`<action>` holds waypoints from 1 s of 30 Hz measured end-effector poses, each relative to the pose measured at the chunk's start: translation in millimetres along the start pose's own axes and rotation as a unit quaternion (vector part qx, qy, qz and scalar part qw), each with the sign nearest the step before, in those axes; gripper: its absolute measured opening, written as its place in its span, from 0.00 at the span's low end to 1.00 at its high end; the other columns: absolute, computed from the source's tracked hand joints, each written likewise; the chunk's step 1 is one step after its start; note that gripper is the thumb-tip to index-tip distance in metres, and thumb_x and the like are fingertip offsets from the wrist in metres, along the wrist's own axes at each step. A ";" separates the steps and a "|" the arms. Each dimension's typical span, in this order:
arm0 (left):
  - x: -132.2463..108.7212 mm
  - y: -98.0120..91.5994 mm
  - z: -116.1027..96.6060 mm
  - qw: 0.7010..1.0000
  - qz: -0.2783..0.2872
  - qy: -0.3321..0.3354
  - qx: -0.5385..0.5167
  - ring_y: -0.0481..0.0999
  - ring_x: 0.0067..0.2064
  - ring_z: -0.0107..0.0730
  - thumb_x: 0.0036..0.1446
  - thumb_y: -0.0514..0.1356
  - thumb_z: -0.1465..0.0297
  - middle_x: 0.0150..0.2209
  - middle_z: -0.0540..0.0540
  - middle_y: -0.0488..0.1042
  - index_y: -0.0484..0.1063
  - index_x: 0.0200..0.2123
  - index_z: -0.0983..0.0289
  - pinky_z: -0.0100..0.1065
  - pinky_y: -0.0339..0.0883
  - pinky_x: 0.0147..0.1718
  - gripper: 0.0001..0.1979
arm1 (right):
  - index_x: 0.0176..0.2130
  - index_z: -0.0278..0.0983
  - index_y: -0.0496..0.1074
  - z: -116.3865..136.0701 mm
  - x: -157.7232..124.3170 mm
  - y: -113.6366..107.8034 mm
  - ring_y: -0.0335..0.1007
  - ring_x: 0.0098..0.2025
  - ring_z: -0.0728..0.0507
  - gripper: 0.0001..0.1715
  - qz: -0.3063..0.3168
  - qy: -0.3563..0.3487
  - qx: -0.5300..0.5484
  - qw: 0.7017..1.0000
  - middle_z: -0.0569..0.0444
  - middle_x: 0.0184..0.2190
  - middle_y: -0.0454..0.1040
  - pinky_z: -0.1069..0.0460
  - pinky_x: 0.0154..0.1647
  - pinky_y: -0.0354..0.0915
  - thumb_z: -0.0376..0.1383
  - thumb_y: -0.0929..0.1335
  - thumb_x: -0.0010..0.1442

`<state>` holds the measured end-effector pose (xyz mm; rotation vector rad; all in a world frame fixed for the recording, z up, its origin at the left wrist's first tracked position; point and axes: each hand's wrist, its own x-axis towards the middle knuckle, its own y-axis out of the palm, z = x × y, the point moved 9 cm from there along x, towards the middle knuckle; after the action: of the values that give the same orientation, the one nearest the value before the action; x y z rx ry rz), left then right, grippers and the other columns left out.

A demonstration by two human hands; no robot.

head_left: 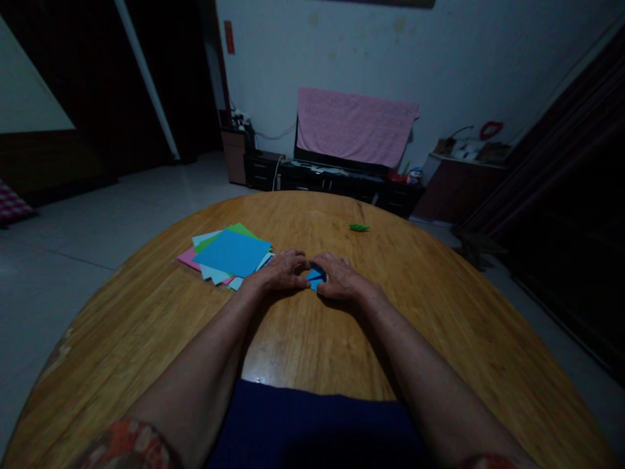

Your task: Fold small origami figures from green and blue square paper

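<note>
A small folded piece of blue paper lies on the wooden table between my two hands, partly covered by them. My left hand curls at its left edge, with thumb and fingers bent onto the paper. From the other side my right hand has its thumb and fingers closed over the paper's right part. Just left of my left hand is a loose stack of coloured paper sheets, with a blue square on top and green, pink and pale blue sheets fanned out beneath.
A small green folded paper piece sits farther back on the round wooden table. Dark blue cloth shows at the near edge. Beyond stand a low black cabinet and a screen covered by a pink cloth.
</note>
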<state>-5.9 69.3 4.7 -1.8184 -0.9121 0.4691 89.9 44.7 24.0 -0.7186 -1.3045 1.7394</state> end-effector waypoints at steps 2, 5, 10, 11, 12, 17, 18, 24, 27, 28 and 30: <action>-0.3 -2.8 -0.1 1.000 -0.007 -0.006 0.011 0.66 0.55 0.45 0.51 0.61 0.55 0.52 0.58 0.68 0.72 0.43 0.61 0.41 0.59 0.53 0.19 | 0.51 0.40 0.70 2.7 0.0 -3.0 0.62 0.53 0.37 0.26 0.007 0.004 -0.032 0.999 0.47 0.49 0.69 0.42 0.54 0.54 0.36 0.68 0.51; -0.6 -5.8 -1.5 1.000 -0.019 -0.002 0.022 0.67 0.53 0.43 0.52 0.61 0.57 0.50 0.58 0.70 0.73 0.41 0.62 0.39 0.60 0.52 0.17 | 0.48 0.38 0.72 0.5 -0.7 -4.8 0.63 0.51 0.36 0.24 0.020 0.024 -0.060 0.998 0.46 0.46 0.69 0.42 0.53 0.55 0.39 0.68 0.51; 0.7 -5.4 -13.6 0.998 -0.016 0.007 0.053 0.69 0.52 0.41 0.55 0.58 0.63 0.47 0.57 0.71 0.75 0.38 0.62 0.37 0.61 0.51 0.12 | 0.44 0.38 0.72 -7.5 -4.0 -5.4 0.64 0.46 0.38 0.21 0.025 0.048 -0.054 0.997 0.46 0.43 0.69 0.45 0.49 0.56 0.41 0.68 0.50; 1.4 -5.6 -16.9 0.998 -0.018 0.005 0.062 0.69 0.51 0.41 0.54 0.58 0.64 0.46 0.57 0.71 0.75 0.38 0.62 0.37 0.61 0.50 0.11 | 0.44 0.38 0.72 -8.6 -5.0 -5.8 0.64 0.46 0.38 0.20 0.023 0.051 -0.052 0.997 0.47 0.42 0.69 0.46 0.48 0.56 0.41 0.68 0.50; 2.4 -5.0 -19.9 0.997 -0.018 0.000 0.071 0.70 0.50 0.41 0.54 0.57 0.66 0.45 0.58 0.72 0.75 0.37 0.62 0.37 0.62 0.49 0.11 | 0.43 0.38 0.72 -9.3 -5.9 -6.3 0.63 0.45 0.39 0.19 0.020 0.054 -0.049 0.997 0.47 0.41 0.70 0.46 0.47 0.57 0.41 0.68 0.50; 8.6 -1.8 -25.4 0.994 -0.042 -0.030 0.099 0.71 0.45 0.41 0.55 0.54 0.69 0.41 0.59 0.73 0.76 0.34 0.64 0.38 0.64 0.46 0.11 | 0.39 0.37 0.72 -12.0 -9.1 -7.0 0.63 0.43 0.40 0.15 0.004 0.066 -0.028 0.997 0.48 0.39 0.70 0.48 0.45 0.57 0.38 0.68 0.49; 9.4 -0.9 -24.5 0.993 -0.049 -0.033 0.099 0.71 0.45 0.41 0.55 0.54 0.69 0.41 0.60 0.73 0.75 0.34 0.64 0.39 0.64 0.47 0.11 | 0.38 0.37 0.72 -12.4 -9.4 -7.4 0.63 0.43 0.40 0.15 -0.001 0.065 -0.023 0.998 0.48 0.39 0.70 0.48 0.45 0.58 0.38 0.68 0.48; 7.3 -6.1 -34.5 0.988 -0.106 0.044 0.100 0.69 0.50 0.40 0.57 0.54 0.70 0.47 0.60 0.71 0.74 0.35 0.64 0.39 0.63 0.50 0.09 | 0.33 0.37 0.72 -19.7 -13.3 -16.0 0.64 0.34 0.44 0.09 -0.001 0.067 0.122 0.990 0.52 0.32 0.71 0.52 0.35 0.58 0.39 0.67 0.52; 4.0 -14.8 -41.9 0.986 -0.124 0.062 0.094 0.71 0.46 0.37 0.60 0.52 0.70 0.44 0.59 0.72 0.73 0.35 0.64 0.36 0.64 0.46 0.10 | 0.28 0.36 0.71 -26.9 -14.9 -25.6 0.63 0.31 0.46 0.13 0.000 0.065 0.167 0.984 0.54 0.25 0.69 0.52 0.33 0.58 0.41 0.64 0.57; 3.3 -16.8 -44.2 0.986 -0.124 0.064 0.090 0.72 0.44 0.36 0.60 0.51 0.70 0.42 0.58 0.72 0.73 0.35 0.64 0.35 0.64 0.44 0.10 | 0.26 0.36 0.71 -31.0 -15.3 -28.5 0.63 0.30 0.46 0.15 -0.005 0.071 0.197 0.978 0.54 0.23 0.68 0.52 0.32 0.58 0.42 0.63 0.58; 1.9 -19.7 -48.5 0.988 -0.120 0.063 0.079 0.72 0.39 0.33 0.60 0.50 0.70 0.38 0.57 0.73 0.72 0.35 0.64 0.32 0.64 0.39 0.11 | 0.23 0.36 0.69 -39.2 -16.8 -31.2 0.61 0.28 0.47 0.19 -0.014 0.091 0.257 0.962 0.55 0.21 0.66 0.52 0.31 0.58 0.43 0.61 0.59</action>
<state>20.6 45.3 42.9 -1.5527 -0.9648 0.2638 139.1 52.7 41.6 -0.5360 -0.6870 1.8325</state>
